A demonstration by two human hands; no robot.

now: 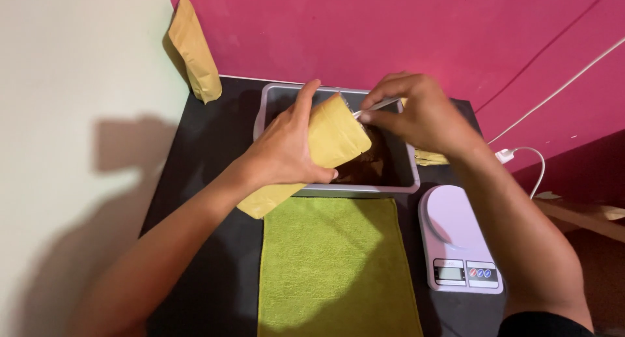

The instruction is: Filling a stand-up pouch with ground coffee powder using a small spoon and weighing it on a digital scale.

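My left hand (283, 148) grips a tan paper pouch (332, 138), holding it tilted over a grey metal tray (407, 181) that holds a dark brown powder (364, 171). My right hand (423, 115) pinches the handle of a metal spoon (376, 106), whose tip points at the pouch's open top. The spoon's bowl is hidden behind the pouch.
A green towel (335, 265) lies on the black tabletop (208, 154) in front of the tray. A white digital kitchen scale (456, 242) sits to the right. Another tan pouch (194, 50) leans in the back left corner, against the wall. A white cable (530, 154) hangs at right.
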